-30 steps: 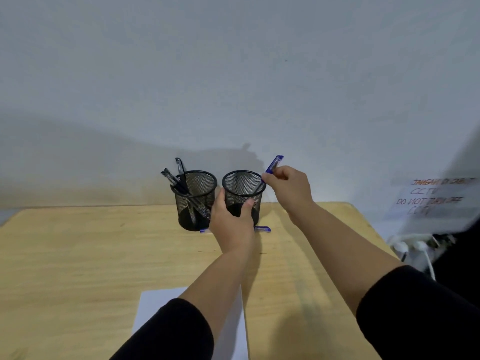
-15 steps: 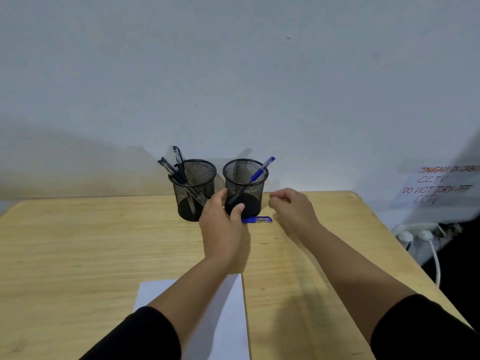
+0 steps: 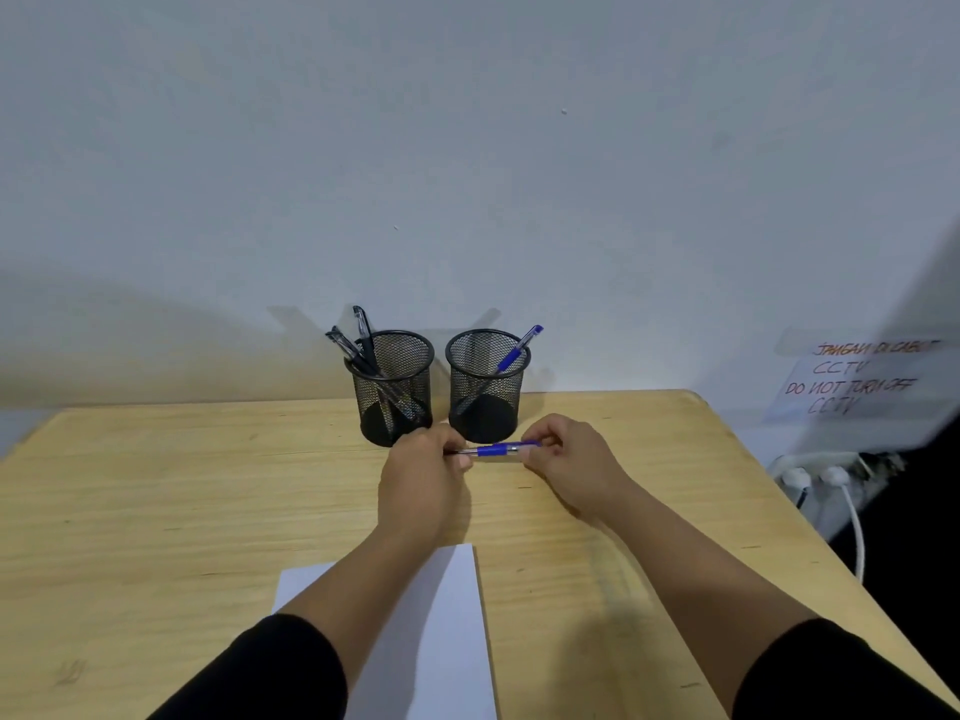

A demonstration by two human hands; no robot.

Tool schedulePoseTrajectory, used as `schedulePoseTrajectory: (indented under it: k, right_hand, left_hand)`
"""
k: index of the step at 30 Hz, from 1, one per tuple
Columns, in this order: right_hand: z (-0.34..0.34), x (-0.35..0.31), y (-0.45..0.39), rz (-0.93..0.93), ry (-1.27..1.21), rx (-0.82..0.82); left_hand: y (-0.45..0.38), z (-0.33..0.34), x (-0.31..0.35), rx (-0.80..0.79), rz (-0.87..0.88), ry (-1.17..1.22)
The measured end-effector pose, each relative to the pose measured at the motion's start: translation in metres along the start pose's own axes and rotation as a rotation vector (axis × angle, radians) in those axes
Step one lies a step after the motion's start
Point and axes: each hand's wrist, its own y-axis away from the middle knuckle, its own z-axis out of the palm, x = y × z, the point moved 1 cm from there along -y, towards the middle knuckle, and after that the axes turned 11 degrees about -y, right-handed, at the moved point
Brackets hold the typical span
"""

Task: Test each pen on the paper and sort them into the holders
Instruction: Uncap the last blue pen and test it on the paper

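Pens are sorted between two black mesh holders standing side by side at the far edge of the wooden table [image 3: 156, 511], against the wall. Several dark pens [image 3: 358, 350] are leaned in the left holder [image 3: 395, 392], and one blue pen [image 3: 517, 348] is leaned in the right holder [image 3: 485, 392], its cap end poking over the right rim. Another blue pen [image 3: 496, 450] is held level just in front of the right holder, close above the table. Its left end is pinched by the curled fingers of the left hand [image 3: 423, 485], and its right end is pinched by the fingertips of the right hand [image 3: 571, 467]. A white sheet of paper [image 3: 447, 641] is laid at the near edge, partly covered by the left forearm. Black sleeves are worn on both arms. To the right, a handwritten notice [image 3: 852, 381] is fixed to the wall, and white plugs [image 3: 815, 478] with a cable are seen below it.
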Motion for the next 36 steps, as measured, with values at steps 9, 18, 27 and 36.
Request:
schedulePoseTrajectory:
  k: [9,18,27,36]
  right_hand:
    - [0.003,-0.048,0.045,-0.051,-0.444,0.019]
    - [0.022,-0.097,0.100,-0.181,-0.284,-0.135]
    - [0.056,-0.120,0.153,-0.265,-0.140,-0.247]
    - [0.068,-0.127,0.172,-0.013,-0.618,-0.236]
  left_hand:
    - [0.043,-0.045,0.016,0.097,-0.008,0.340]
    - [0.085,-0.108,0.016,0.128,-0.027,0.533]
    - [0.124,-0.149,-0.017,0.170,-0.134,0.672]
    - [0.143,-0.170,-0.055,0.174,-0.361,1.130]
